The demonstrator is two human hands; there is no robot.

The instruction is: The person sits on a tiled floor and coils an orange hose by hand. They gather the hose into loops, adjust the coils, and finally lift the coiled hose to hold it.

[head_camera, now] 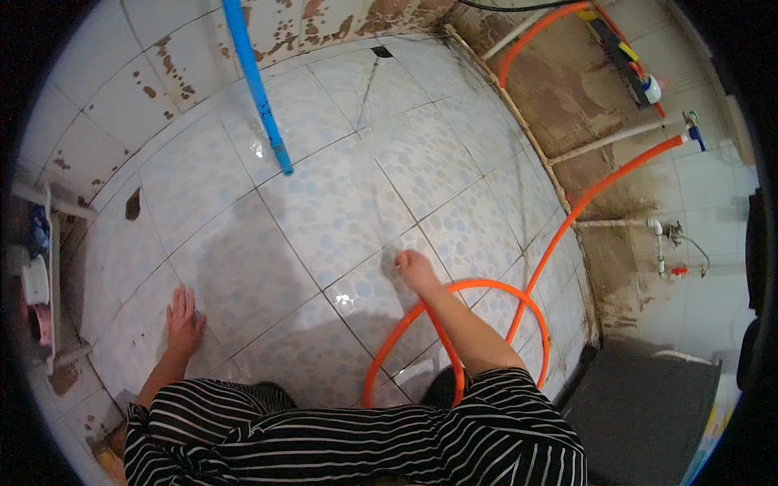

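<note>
Over the wet tiled floor (346, 200), my left hand (184, 322) reaches down at the lower left with its fingers apart and nothing in it. My right hand (414, 268) is curled near the middle of the floor; whether it grips something small cannot be told. An orange hose (492, 284) lies in loops under and beside my right forearm and runs up to a wall tap with a blue handle (694, 132). A blue pipe (258, 91) slants down from the top, its lower end above or on the floor beyond my hands.
Stained tiled walls bound the floor. Pipes and a small valve with a red handle (679, 271) are on the right wall. A dark grey box-like object (644, 407) stands at the lower right. A shelf (53, 279) with a white container (36, 279) is at the left. Dark holes (132, 205) show near the walls.
</note>
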